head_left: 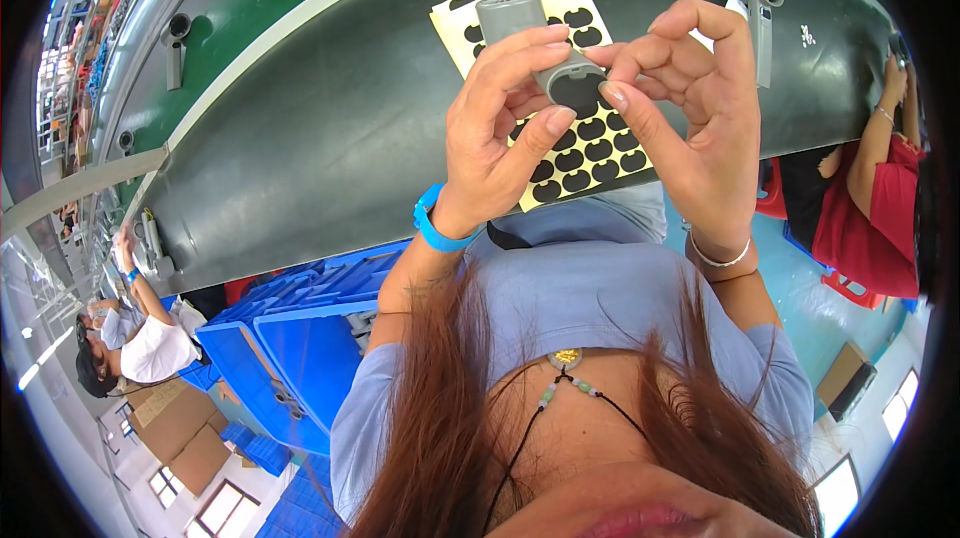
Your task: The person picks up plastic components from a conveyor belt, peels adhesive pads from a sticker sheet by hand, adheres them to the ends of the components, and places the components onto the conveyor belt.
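Note:
My left hand [510, 123] is closed around a grey handheld fan [512, 16]. Its round end faces me, tilted toward my right hand. A dark round sticker [578, 95] covers most of that end. With thumb and fingers pinched together, my right hand [690, 103] touches the sticker's edge and the fan's rim; the exact contact is partly hidden by the fingertips. Beneath both hands lies a pale yellow sheet [530, 200] bearing rows of black notched stickers [575, 181]. My hands and the fan cover the middle of the sheet.
The dark work surface [300, 148] has a pale raised edge along its far side. Another grey fan [762, 18] lies at the right, near small white bits [807, 36]. More fans [175, 50] are at far left. Blue crates [315, 358] stand below left; co-workers sit on both sides.

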The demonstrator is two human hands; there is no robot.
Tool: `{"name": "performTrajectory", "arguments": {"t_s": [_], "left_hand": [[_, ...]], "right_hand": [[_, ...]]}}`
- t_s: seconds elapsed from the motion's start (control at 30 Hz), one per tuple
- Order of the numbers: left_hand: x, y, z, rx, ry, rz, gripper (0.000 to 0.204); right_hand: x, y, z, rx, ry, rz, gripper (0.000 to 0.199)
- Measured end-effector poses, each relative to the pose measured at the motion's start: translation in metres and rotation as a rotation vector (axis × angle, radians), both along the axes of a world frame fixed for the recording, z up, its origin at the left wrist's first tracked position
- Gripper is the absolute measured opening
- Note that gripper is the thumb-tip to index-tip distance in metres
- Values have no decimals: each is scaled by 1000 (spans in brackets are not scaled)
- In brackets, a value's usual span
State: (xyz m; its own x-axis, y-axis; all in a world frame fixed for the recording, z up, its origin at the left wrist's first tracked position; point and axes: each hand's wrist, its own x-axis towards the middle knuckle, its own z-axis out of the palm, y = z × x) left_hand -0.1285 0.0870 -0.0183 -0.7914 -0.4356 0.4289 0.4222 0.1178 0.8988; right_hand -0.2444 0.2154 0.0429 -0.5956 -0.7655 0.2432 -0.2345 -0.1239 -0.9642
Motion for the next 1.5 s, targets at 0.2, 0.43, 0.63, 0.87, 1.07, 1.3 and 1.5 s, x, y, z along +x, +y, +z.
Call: {"name": "performTrajectory", "arguments": {"t_s": [0.2, 0.43, 0.63, 0.87, 1.07, 1.3, 1.5], "left_hand": [[0, 1, 0, 13, 7, 7, 38], [0, -2, 0, 15, 26, -3, 39], [2, -2, -2, 32, 29, -7, 39], [6, -4, -2, 26, 16, -15, 39], [7, -3, 1, 27, 22, -2, 39], [9, -4, 1, 27, 23, 5, 38], [9, -3, 0, 30, 29, 18, 37]], "right_hand": [[1, -1, 1, -17, -63, 1, 42], [1, -2, -2, -37, -70, 13, 43], [3, -3, 0, -22, -54, 12, 43], [6, -3, 2, -18, -67, 10, 43], [9, -5, 3, -11, -42, 3, 43], [13, -5, 5, 9, -20, -12, 43], [13, -6, 6, 16, 0, -18, 43]]}}
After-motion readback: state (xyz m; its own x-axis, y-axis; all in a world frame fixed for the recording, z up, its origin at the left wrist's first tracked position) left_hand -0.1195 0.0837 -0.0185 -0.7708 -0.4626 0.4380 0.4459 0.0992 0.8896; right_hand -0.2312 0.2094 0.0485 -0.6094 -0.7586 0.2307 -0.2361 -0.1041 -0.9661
